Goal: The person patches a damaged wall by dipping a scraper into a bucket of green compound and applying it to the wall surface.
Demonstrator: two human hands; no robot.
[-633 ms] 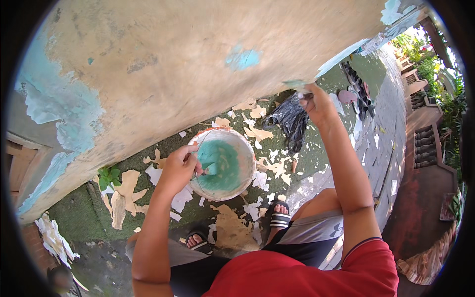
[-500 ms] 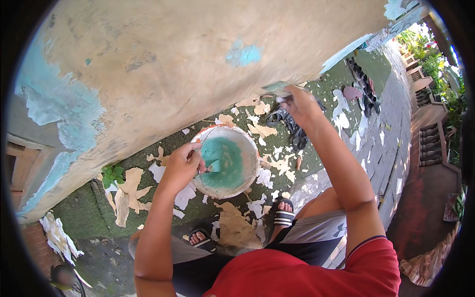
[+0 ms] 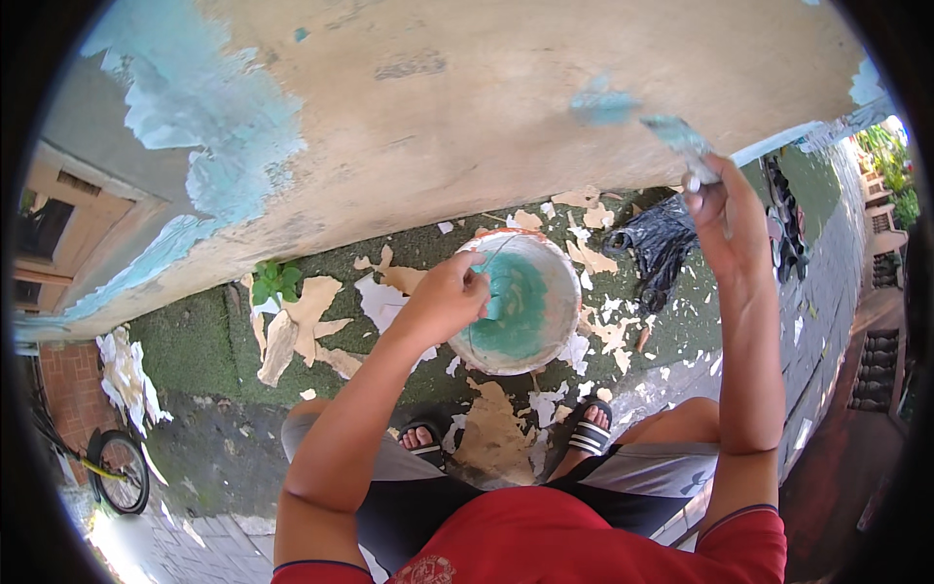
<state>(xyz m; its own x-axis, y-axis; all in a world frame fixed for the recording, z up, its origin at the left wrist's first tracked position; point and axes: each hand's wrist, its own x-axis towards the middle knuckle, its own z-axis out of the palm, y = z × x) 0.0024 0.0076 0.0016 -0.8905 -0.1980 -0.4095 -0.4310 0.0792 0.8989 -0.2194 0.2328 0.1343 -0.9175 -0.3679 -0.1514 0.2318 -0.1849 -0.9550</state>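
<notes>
A round white bucket (image 3: 562, 255) with an orange-smeared rim stands on the ground before me, with wet teal filler (image 3: 520, 310) inside. My left hand (image 3: 446, 304) is closed at its left rim, gripping what looks like a putty knife; the teal-coated blade (image 3: 493, 307) shows past my fingers, the handle is hidden. The bucket's thin wire handle runs close by these fingers. My right hand (image 3: 728, 209) is raised and closed on another putty knife (image 3: 678, 134), its blade smeared with teal. That blade is near the beige wall (image 3: 467, 117), right of a fresh teal patch (image 3: 603, 100); contact is unclear.
Peeled paint flakes (image 3: 309, 316) litter the green ground around the bucket. A crumpled black plastic bag (image 3: 657, 248) lies below my right hand, with sandals (image 3: 788, 229) beyond it. A small plant (image 3: 276, 281) grows by the wall. A bicycle wheel (image 3: 122, 472) shows at lower left.
My right hand and its putty knife have risen toward the wall's teal patch. My left hand stays at the bucket. The whole view has swung, bringing the bicycle wheel into sight.
</notes>
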